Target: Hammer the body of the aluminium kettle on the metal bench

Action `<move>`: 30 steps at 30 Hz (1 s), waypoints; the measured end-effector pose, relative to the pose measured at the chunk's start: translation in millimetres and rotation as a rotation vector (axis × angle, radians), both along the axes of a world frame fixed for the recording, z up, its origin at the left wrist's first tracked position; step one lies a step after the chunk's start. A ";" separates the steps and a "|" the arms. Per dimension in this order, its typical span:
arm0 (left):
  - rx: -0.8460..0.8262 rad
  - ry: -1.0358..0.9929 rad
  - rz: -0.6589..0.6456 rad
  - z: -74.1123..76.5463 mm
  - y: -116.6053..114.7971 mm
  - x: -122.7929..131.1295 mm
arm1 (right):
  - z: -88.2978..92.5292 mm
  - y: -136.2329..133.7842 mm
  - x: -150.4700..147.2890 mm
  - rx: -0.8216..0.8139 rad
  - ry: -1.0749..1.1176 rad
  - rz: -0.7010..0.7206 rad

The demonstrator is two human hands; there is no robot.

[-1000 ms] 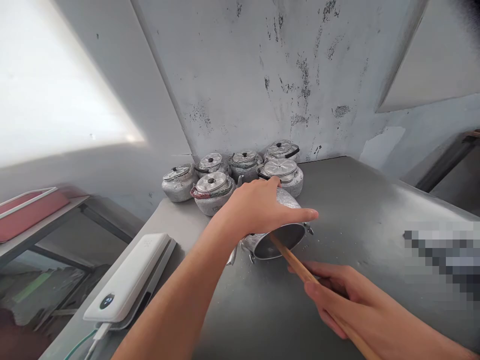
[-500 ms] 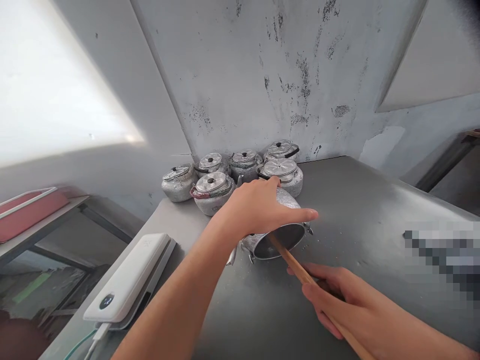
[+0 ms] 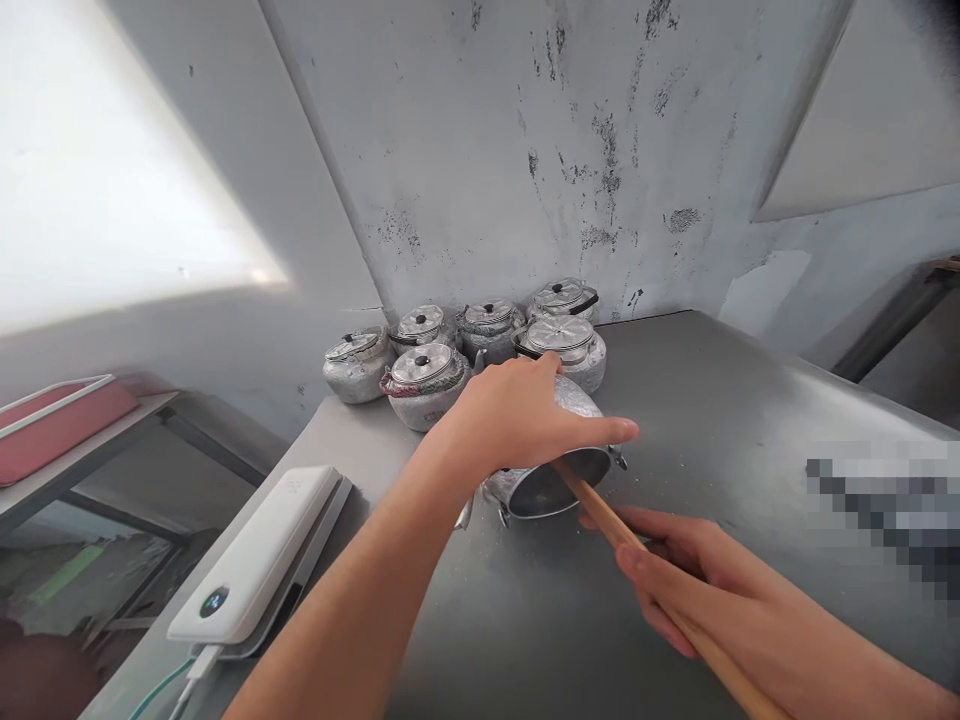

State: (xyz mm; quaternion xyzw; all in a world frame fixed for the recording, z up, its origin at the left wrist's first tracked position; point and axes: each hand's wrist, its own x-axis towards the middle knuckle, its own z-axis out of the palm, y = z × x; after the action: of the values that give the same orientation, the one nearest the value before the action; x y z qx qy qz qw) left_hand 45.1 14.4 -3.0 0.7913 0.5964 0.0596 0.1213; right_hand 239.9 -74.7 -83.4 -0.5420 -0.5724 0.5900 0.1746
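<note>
A dented aluminium kettle (image 3: 517,487) lies tipped on its side on the metal table, its lidless mouth facing me. My left hand (image 3: 517,410) grips its upper side from above, thumb stretched out over the rim; the fingertips are mostly hidden. My right hand (image 3: 682,575) is closed around a wooden stick (image 3: 600,510) whose far end goes into the kettle's mouth. What the stick touches inside cannot be seen. Behind my left hand stand several lidded kettles, among them one with a red-wrapped handle (image 3: 427,385) and one with a black handle (image 3: 566,350).
The grey metal table (image 3: 675,390) meets a stained wall at the back. At its left edge lies a white power bank (image 3: 259,555) with cables plugged in. A red object (image 3: 67,425) rests on a lower stand to the left. Something pixelated lies at the right.
The wooden stick and my right hand have shifted slightly to the right, the stick moving across the kettle's mouth. My left hand and the kettle stay almost where they were.
</note>
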 end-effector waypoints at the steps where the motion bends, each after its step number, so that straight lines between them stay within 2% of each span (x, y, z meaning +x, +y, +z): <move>1: 0.000 0.004 0.002 0.2 0.0 0.4 | 1.1 1.1 -0.5 0.009 -0.029 0.011; 11: 0.000 0.010 -0.001 0.4 0.9 1.6 | 1.6 5.0 -1.8 -0.061 -0.039 0.020; 14: -0.006 0.007 -0.008 0.0 1.1 1.1 | 1.2 4.8 -2.3 -0.075 0.007 -0.026; 22: -0.005 0.008 -0.003 0.8 2.2 3.0 | 14.4 6.8 -9.8 -0.110 0.005 -0.070; 30: -0.004 0.014 -0.001 0.7 1.2 2.1 | 3.2 2.3 -9.3 -0.104 0.010 -0.040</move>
State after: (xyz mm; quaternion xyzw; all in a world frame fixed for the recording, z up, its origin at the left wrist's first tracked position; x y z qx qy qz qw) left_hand 47.2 15.6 -2.3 0.7917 0.5968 0.0531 0.1188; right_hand 230.6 -72.3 -80.2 -0.5587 -0.5289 0.6183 0.1610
